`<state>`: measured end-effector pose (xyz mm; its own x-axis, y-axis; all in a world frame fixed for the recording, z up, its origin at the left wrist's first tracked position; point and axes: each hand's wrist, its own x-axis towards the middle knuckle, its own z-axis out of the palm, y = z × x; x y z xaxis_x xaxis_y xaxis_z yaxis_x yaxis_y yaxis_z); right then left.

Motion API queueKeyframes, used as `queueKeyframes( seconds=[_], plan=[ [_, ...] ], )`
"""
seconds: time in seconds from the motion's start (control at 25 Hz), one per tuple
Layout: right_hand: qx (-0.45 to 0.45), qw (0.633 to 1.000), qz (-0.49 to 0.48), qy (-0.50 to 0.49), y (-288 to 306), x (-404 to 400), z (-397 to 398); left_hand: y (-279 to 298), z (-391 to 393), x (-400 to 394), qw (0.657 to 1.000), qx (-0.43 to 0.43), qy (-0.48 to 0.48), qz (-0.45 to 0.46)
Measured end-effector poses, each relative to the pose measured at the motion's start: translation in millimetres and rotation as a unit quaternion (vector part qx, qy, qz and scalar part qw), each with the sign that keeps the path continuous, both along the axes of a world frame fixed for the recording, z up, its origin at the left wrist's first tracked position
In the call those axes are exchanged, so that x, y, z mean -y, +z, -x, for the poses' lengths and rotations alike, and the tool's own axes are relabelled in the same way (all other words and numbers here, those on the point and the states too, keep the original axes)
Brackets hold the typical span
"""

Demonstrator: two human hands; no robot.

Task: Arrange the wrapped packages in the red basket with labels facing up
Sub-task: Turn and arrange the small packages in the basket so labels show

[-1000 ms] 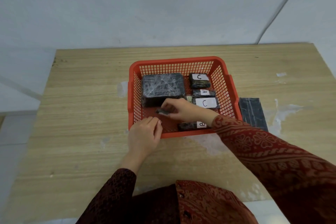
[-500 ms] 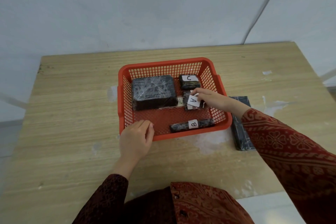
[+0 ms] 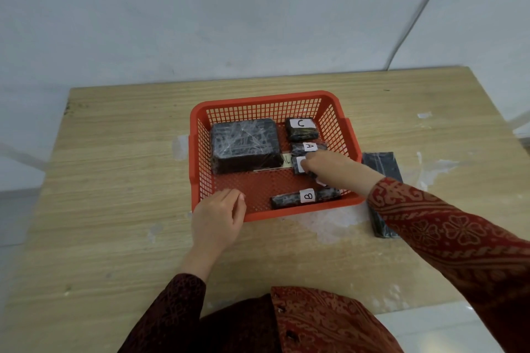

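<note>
Left hand (image 3: 217, 221) resting curled on near-left rim of red basket (image 3: 198, 152), fingers grasping nothing. Inside: large wrapped package (image 3: 243, 145), then small packages (image 3: 301, 129) with labels up. Right hand (image 3: 327, 166) over one small package, fingers touching it; grip unclear. Flat dark package (image 3: 383, 166) on surface (image 3: 114, 180) at right

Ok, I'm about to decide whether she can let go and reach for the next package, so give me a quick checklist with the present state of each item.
1. Red basket steadied: ok, left hand rests at its near left corner.
2. Package C label up: ok.
3. Package A label up: ok.
4. Package B label up: ok, lying along the near wall.
5. Package under the right hand: white label shows, letter cannot tell, fingers cover it.
6. Large package label: not ok, none visible on top.
7. Flat dark package on the table, outside the basket: not ok.
</note>
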<state>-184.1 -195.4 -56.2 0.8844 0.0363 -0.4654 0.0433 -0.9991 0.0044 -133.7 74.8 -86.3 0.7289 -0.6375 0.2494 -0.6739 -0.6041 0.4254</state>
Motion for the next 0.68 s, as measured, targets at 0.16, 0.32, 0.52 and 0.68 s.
queueKeyframes(
  seconds=[0.16, 0.32, 0.52, 0.68],
  plan=[
    [0.067, 0.992, -0.077, -0.072, -9.9, -5.9, 9.4, 1.3, 0.3, 0.4, 1.000, -0.001, 0.002, 0.001],
    [0.059, 0.996, -0.060, -0.041, -15.7, -6.6, 18.3, 2.3, 0.3, 0.7, 1.000, 0.006, 0.001, 0.005],
    [0.062, 0.996, -0.047, -0.045, -16.5, -0.9, 18.2, 0.3, -0.3, -0.5, 1.000, -0.004, -0.006, -0.001],
    [0.031, 0.999, 0.003, -0.009, -13.3, 2.8, 18.6, 2.3, -0.2, -0.6, 1.000, -0.018, -0.009, -0.006]
  ],
)
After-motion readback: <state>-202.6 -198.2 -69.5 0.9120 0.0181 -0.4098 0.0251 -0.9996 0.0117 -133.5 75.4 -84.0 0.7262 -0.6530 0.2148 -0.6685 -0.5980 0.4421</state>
